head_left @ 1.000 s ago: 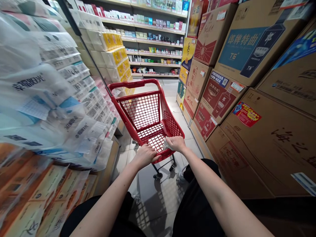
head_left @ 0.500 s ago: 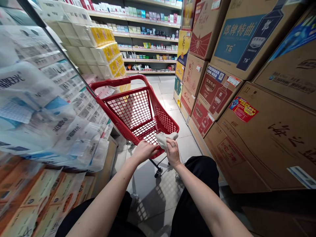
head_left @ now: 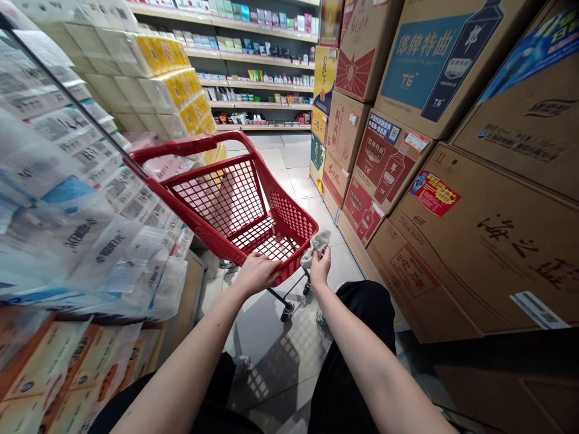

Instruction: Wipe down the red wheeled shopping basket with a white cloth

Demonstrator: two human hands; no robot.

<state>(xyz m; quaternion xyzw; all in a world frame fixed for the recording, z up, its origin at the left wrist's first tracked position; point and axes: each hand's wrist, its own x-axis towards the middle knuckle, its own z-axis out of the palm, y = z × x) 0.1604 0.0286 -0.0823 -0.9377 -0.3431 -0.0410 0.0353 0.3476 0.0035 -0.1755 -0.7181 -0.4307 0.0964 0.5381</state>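
Observation:
A red plastic shopping cart [head_left: 217, 199] with grid walls stands on the tiled floor before me, its basket holding nothing that I can see. My left hand [head_left: 259, 273] grips the near rim of the cart, fingers curled over the edge. In my right hand [head_left: 321, 266] is a crumpled light grey cloth [head_left: 316, 246], pinched between thumb and fingers. The cloth lies against the outer right corner of the cart's near end. Black wheels [head_left: 286, 311] show under the basket.
Stacked cardboard cartons [head_left: 425, 277] line the right side. Plastic-wrapped tissue packs [head_left: 117, 253] are piled on the left, with yellow-ended packs [head_left: 167, 54] behind. Shelves [head_left: 266, 84] of small boxes and bottles cross the far end. A dark pole [head_left: 72, 99] slants at upper left.
My right hand has carried the cloth from the near rim to the cart's outer right corner. My left hand stays on the rim. The whole view has shifted slightly.

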